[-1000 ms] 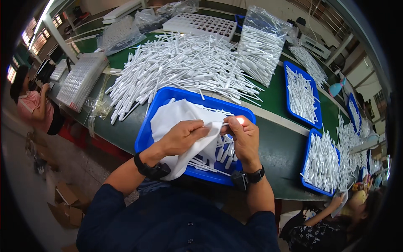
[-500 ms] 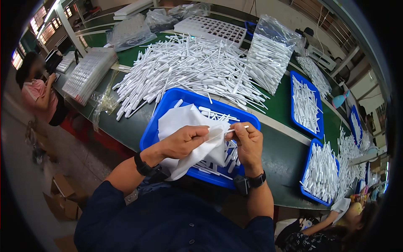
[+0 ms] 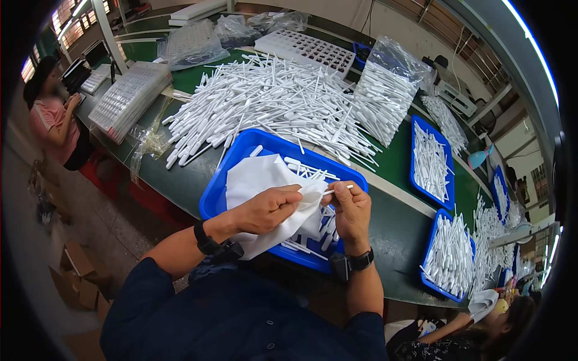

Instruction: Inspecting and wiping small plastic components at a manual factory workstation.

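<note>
Over a blue tray, my left hand is closed on a white textured cloth, which drapes down past the tray's near edge. My right hand pinches a slim white plastic stick between thumb and fingers. One end of that stick points right, past the fingertips; the other goes toward the folded cloth, where it is hidden. More white sticks, each with a thicker end, lie in the tray beneath the cloth and hands.
Beyond the tray spreads a large heap of white sticks. A clear bag of sticks lies right of it. Two blue trays of sticks, an upper one and a lower one, stand at right. Stacked clear trays sit left. Other people work at both sides.
My right hand and the stick have shifted slightly left and down, closer to the cloth. The left hand keeps its hold. The whole view has also turned a little.
</note>
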Demonstrator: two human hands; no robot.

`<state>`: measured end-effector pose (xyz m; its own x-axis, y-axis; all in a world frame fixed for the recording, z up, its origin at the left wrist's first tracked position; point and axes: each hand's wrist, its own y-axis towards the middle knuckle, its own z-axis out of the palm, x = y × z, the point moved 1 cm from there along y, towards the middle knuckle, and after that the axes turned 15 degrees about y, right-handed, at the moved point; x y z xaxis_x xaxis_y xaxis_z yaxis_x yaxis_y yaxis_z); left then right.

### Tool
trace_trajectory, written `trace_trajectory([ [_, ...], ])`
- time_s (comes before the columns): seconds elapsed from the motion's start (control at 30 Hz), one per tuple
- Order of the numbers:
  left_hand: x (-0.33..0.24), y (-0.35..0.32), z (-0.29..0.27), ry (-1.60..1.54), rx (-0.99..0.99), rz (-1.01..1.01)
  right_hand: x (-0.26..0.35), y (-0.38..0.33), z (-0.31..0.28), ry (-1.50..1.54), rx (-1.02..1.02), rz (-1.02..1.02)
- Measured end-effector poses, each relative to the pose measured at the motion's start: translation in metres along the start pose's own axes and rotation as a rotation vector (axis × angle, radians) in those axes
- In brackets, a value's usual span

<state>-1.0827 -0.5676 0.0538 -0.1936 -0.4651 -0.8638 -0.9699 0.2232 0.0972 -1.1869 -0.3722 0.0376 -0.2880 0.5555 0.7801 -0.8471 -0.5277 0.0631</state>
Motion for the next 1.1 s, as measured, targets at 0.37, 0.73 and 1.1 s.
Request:
trace_trajectory([
  [0.37, 0.037, -0.026, -0.028, 0.031, -0.415, -0.194, 0.006, 0.016, -0.023, -0.187, -0.170, 0.112],
  [0.73, 0.054, -0.037, -0.036, -0.215, -0.577, -0.075, 0.023, 0.126, -0.002, -1.744, 0.342, -0.054],
  [1.1, 0.042, -0.058, -0.044, 0.517, -0.544, -0.295, -0.010, 0.170, -0.023, -1.905, 0.334, -0.088],
])
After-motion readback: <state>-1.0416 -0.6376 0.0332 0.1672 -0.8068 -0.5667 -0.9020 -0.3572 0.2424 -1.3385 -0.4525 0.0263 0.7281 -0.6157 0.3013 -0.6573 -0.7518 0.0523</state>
